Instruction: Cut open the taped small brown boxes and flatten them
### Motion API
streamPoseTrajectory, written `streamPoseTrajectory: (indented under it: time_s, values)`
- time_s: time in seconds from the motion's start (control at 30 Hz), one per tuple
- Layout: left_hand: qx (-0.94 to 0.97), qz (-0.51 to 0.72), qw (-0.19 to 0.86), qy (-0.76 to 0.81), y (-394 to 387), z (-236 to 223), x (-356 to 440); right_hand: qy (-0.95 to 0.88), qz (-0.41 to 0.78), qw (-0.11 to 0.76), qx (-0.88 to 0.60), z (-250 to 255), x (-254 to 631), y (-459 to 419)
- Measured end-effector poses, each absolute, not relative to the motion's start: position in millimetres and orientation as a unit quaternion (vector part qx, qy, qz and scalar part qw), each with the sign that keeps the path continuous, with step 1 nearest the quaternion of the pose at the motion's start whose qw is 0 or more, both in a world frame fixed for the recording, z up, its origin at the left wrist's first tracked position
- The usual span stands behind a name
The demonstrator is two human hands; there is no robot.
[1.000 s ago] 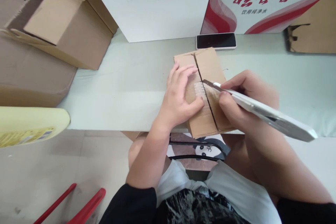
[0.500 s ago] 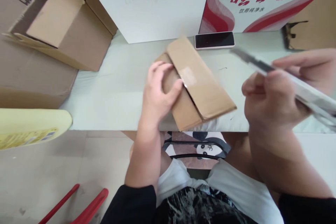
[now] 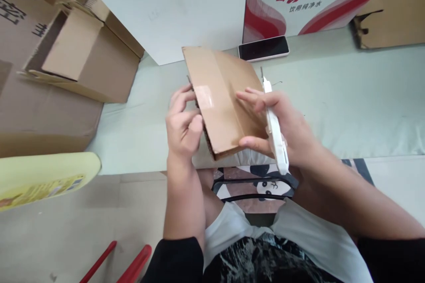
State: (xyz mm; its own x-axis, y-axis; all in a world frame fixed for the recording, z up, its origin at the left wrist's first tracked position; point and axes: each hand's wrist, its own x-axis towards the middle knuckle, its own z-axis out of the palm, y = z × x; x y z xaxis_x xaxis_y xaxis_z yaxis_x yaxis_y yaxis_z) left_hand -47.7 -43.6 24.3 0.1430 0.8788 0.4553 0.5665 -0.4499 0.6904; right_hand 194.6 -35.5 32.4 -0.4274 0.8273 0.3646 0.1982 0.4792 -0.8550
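Note:
A small brown cardboard box point(image 3: 215, 97) with a strip of clear tape is held tilted above the near edge of the covered table. My left hand point(image 3: 184, 119) grips its left side, fingers curled at the rough open edge. On the other side, my right hand point(image 3: 282, 119) has its thumb and outstretched fingers against the box. A white utility knife point(image 3: 275, 135) is tucked in that same hand, its narrow blade pointing away from me. What lies inside the box is hidden.
Behind the box a phone point(image 3: 264, 48) lies beside large white and red cartons point(image 3: 318, 6). Open brown cartons point(image 3: 96, 57) stand at the left, near a pale yellow bottle-like container point(image 3: 49, 177). Red legs point(image 3: 133, 263) rise from the floor.
My right hand has come in from the right with the knife and now touches the box. The box has turned and tilted, and my left hand has shifted to its left edge.

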Motion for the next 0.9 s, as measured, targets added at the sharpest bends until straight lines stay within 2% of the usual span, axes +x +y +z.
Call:
streamPoseTrajectory:
  time_s: [0.1,0.27,0.4,0.5,0.63,0.8,0.9]
  values:
    - [0.777,0.386,0.254,0.428,-54.1,45.4,-34.3,-0.736,0.313,0.456,-0.389,28.5,193.9,-34.7]
    - [0.739,0.296,0.296,0.528,-58.7,45.7,-24.1,-0.686,0.270,0.531,-0.417,25.0,199.0,-26.2]
    - [0.681,0.328,0.328,0.566,-51.9,32.2,-40.1,-0.618,0.235,0.588,-0.466,12.6,210.2,-6.2]
    - [0.655,0.396,0.311,0.563,-46.5,26.5,-48.4,-0.610,0.291,0.563,-0.476,-10.3,217.5,10.8]
    - [0.620,0.443,0.353,0.543,-46.2,23.1,-48.9,-0.633,0.368,0.503,-0.460,-32.6,220.6,22.8]
    - [0.607,0.496,0.395,0.479,-61.0,14.1,-64.9,-0.611,0.464,0.485,-0.420,-30.7,222.2,24.8]
    - [0.580,0.499,0.408,0.497,-70.9,3.9,-79.6,-0.588,0.533,0.461,-0.398,-25.9,221.6,23.5]
